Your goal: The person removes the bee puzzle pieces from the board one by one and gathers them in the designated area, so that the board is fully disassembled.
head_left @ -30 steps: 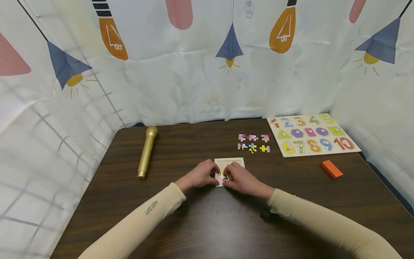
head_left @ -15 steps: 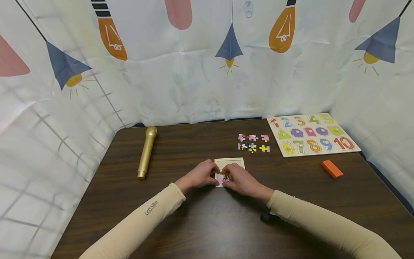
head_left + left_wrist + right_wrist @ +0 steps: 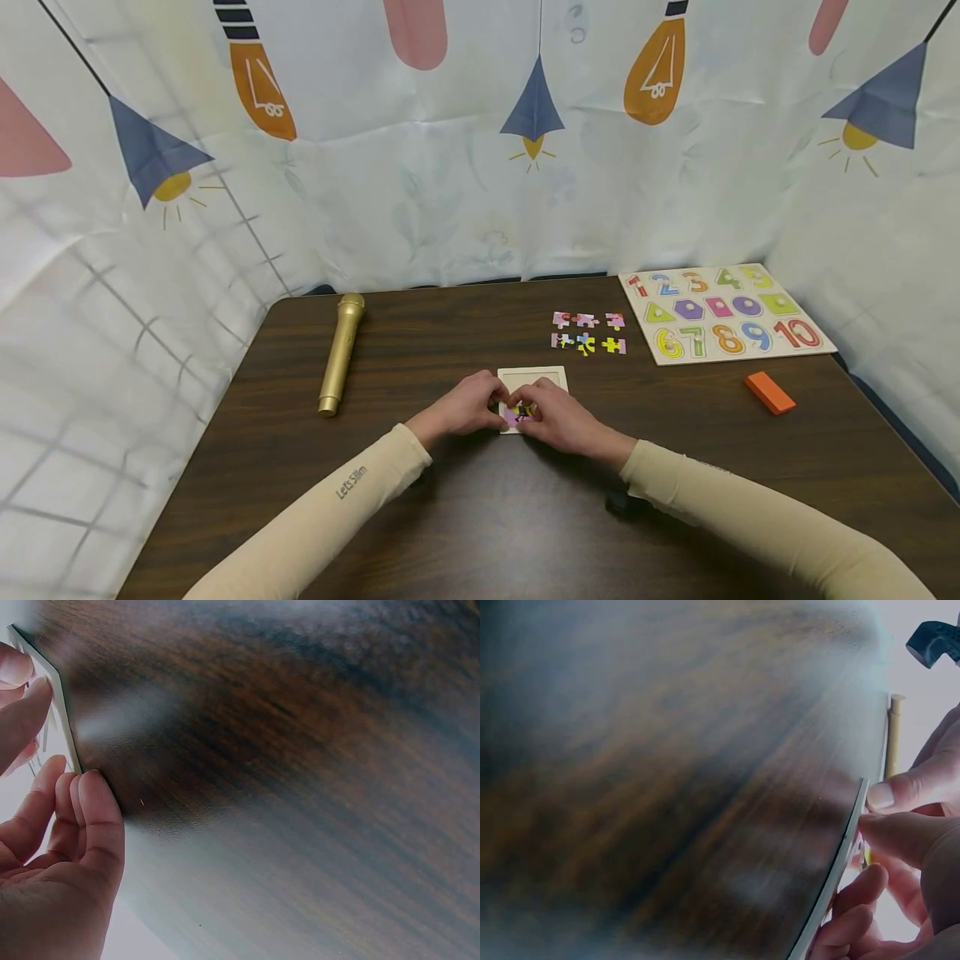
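A small square wooden puzzle tray [image 3: 532, 368] lies on the table, with a pink, yellow and black jigsaw piece [image 3: 521, 412] in its near part. My left hand [image 3: 472, 402] grips the tray's left side, fingertips bunched at the rim [image 3: 66, 724] in the left wrist view. My right hand [image 3: 561, 418] pinches the jigsaw piece between curled fingers and thumb. Both hands' fingertips nearly meet over the tray. In the right wrist view, the right thumb [image 3: 900, 834] sits right at the tray edge [image 3: 845, 844]. The fingers hide much of the piece.
Several loose jigsaw pieces [image 3: 585, 343] lie in two rows beyond the tray. A number-and-shape board [image 3: 667, 359] is at the back right, with an orange block [image 3: 769, 392] nearer. On the left lies a gold microphone [image 3: 341, 354]. A printed curtain [image 3: 465, 192] hangs behind the table.
The right fingers shift slightly over the jigsaw piece, showing a little more of its black part. The left hand and the tray stay put.
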The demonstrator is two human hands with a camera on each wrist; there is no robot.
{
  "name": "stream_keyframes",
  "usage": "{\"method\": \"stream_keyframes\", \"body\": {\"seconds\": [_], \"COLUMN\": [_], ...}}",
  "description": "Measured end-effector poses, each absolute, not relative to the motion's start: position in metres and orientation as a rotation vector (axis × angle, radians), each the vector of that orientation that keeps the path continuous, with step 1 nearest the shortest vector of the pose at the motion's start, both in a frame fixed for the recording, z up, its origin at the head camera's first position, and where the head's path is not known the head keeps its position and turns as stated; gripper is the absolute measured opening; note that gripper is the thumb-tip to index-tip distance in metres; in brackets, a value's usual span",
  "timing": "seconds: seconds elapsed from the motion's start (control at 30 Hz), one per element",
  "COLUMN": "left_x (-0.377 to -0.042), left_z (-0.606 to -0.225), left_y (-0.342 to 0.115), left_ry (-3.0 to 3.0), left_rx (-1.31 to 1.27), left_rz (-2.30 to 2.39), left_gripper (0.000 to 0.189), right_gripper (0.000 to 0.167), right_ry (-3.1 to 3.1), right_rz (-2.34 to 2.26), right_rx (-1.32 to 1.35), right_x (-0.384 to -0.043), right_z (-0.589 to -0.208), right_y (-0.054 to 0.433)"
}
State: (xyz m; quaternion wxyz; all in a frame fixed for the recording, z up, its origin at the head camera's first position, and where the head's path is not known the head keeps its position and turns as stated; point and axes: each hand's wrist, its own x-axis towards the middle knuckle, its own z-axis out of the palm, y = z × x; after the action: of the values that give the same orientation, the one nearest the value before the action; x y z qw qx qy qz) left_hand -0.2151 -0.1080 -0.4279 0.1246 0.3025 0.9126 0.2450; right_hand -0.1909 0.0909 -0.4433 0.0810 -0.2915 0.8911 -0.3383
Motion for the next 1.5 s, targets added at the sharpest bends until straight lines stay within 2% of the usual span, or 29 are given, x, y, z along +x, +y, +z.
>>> {"method": "stream_keyframes", "body": {"seconds": [0.37,0.77,1.5], "left_x": [-0.214,-0.215,-0.215], "left_z": [-0.427,-0.427,-0.428], "left_y": [-0.109,-0.110,-0.110], "left_ry": [2.654,2.637,2.640], "left_rx": [0.886,0.951,0.946], "left_rz": [0.712,0.737,0.736], "left_gripper": [0.032,0.033,0.034], "right_gripper": [0.037,0.027,0.027], "right_ry": [2.629,2.631,2.575], "right_rz": [-0.943,-0.849,-0.856], "right_rx": [-0.869,-0.970,-0.992], "right_x": [-0.195,-0.202,-0.205], "right_z": [-0.440,-0.438,-0.434], "right_y": [0.092,0.096,0.103]}}
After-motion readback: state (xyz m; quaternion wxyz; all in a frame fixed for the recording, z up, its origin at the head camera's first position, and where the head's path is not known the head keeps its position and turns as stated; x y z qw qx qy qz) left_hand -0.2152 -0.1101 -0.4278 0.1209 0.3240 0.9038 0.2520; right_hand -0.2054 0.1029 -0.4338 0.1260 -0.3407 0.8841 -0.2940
